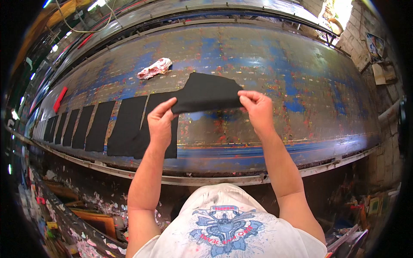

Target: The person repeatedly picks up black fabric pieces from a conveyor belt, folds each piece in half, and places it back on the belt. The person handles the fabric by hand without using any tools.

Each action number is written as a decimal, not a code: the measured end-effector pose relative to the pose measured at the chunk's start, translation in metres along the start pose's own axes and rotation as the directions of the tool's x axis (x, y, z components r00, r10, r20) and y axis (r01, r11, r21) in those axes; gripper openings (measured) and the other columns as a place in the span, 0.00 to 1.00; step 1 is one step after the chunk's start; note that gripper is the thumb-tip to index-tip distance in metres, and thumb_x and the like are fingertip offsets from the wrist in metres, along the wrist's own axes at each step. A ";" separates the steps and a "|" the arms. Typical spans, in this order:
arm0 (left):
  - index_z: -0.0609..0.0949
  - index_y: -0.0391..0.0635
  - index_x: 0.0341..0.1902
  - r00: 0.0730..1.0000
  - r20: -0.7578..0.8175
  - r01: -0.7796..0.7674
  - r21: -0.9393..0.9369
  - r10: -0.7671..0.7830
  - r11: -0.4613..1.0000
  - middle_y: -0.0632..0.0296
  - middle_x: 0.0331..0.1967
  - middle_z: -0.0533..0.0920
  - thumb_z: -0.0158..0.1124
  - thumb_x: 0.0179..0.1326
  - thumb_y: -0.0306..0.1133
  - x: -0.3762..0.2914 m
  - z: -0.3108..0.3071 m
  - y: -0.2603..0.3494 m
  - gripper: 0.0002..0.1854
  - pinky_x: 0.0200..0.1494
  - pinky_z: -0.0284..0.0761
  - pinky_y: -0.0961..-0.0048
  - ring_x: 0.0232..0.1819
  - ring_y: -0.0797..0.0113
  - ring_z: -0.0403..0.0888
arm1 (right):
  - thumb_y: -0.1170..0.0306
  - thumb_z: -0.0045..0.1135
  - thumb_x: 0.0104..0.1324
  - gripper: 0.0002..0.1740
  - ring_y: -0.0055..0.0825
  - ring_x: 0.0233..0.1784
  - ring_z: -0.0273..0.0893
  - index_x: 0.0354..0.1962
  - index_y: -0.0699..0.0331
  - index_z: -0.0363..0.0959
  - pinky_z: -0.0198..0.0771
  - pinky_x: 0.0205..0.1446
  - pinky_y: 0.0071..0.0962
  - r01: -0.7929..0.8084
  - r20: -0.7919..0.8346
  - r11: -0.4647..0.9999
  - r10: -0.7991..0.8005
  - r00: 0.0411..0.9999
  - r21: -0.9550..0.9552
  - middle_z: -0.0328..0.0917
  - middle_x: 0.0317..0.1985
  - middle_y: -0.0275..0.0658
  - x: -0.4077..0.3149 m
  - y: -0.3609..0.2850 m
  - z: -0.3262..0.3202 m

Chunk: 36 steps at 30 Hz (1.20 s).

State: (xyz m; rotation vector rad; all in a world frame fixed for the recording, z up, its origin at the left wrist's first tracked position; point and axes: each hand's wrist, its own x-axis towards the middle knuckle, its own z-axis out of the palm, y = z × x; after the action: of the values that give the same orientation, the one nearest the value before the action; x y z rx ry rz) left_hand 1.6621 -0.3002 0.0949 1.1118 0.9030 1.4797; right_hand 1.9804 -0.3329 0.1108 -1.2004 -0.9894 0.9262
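Note:
Between my two hands a cut piece of black fabric (pixel 209 92) is stretched above a long printing table (pixel 309 122). My left hand (pixel 161 121) pinches its left corner between thumb and fingers. On the opposite side my right hand (pixel 258 104) pinches the right corner. The far part of the piece spreads away from me. Beneath my left hand and forearm lies another flat black fabric piece (pixel 163 142), partly hidden by them. Further left, a neighbouring black panel (pixel 125 125) belongs to a row of several similar pieces along the table's near side.
A crumpled white and pink stained cloth (pixel 155 68) lies on the paint-specked surface. Red fabric (pixel 60 99) rests at the far left. A metal rail (pixel 226 180) edges the table before me. Behind stands another long table (pixel 258 9). Wooden frames (pixel 93 221) and scraps are below left.

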 end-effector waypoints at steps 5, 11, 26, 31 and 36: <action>0.90 0.30 0.61 0.910 -0.069 0.415 0.102 -0.409 0.904 0.62 0.42 0.89 0.71 0.73 0.24 -0.037 -0.050 -0.052 0.16 0.46 0.88 0.73 0.40 0.76 0.86 | 0.77 0.67 0.75 0.11 0.20 0.36 0.86 0.51 0.67 0.93 0.84 0.42 0.28 -0.195 0.101 0.940 0.231 0.968 -0.279 0.91 0.34 0.35 -0.047 0.075 -0.008; 0.89 0.34 0.64 0.924 0.035 0.316 0.492 -0.381 0.811 0.66 0.36 0.83 0.73 0.71 0.17 -0.077 -0.069 -0.095 0.19 0.37 0.93 0.73 0.34 0.79 0.81 | 0.71 0.71 0.70 0.10 0.40 0.45 0.94 0.46 0.62 0.94 0.85 0.53 0.39 -0.251 0.022 0.733 0.340 0.940 -0.632 0.95 0.41 0.47 -0.089 0.119 -0.008; 0.87 0.36 0.68 0.956 0.201 -0.003 0.737 -0.215 0.676 0.53 0.58 0.86 0.77 0.63 0.16 -0.111 -0.082 -0.096 0.28 0.43 0.83 0.71 0.34 0.69 0.81 | 0.69 0.74 0.68 0.09 0.42 0.46 0.94 0.45 0.59 0.95 0.86 0.55 0.40 -0.214 0.011 0.611 0.343 0.939 -0.762 0.95 0.40 0.47 -0.124 0.118 -0.018; 0.87 0.37 0.68 0.961 0.219 -0.052 0.745 -0.171 0.665 0.53 0.59 0.85 0.77 0.62 0.15 -0.115 -0.082 -0.097 0.28 0.42 0.84 0.70 0.34 0.69 0.81 | 0.67 0.76 0.67 0.10 0.44 0.45 0.94 0.44 0.59 0.95 0.87 0.53 0.41 -0.257 -0.011 0.621 0.371 0.928 -0.740 0.95 0.39 0.46 -0.128 0.114 -0.020; 0.86 0.39 0.69 0.955 0.168 -0.002 0.828 -0.244 0.560 0.51 0.61 0.84 0.74 0.61 0.13 -0.114 -0.073 -0.084 0.30 0.46 0.85 0.66 0.40 0.63 0.85 | 0.66 0.77 0.66 0.09 0.44 0.45 0.94 0.42 0.59 0.94 0.88 0.52 0.42 -0.229 -0.004 0.611 0.347 0.938 -0.757 0.95 0.38 0.44 -0.131 0.113 -0.016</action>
State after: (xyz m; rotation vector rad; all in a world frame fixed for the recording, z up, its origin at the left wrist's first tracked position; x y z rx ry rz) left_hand 1.6208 -0.3955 -0.0263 1.8296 1.5119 0.6974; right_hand 1.9500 -0.4471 -0.0168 -2.0781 -1.3938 0.8758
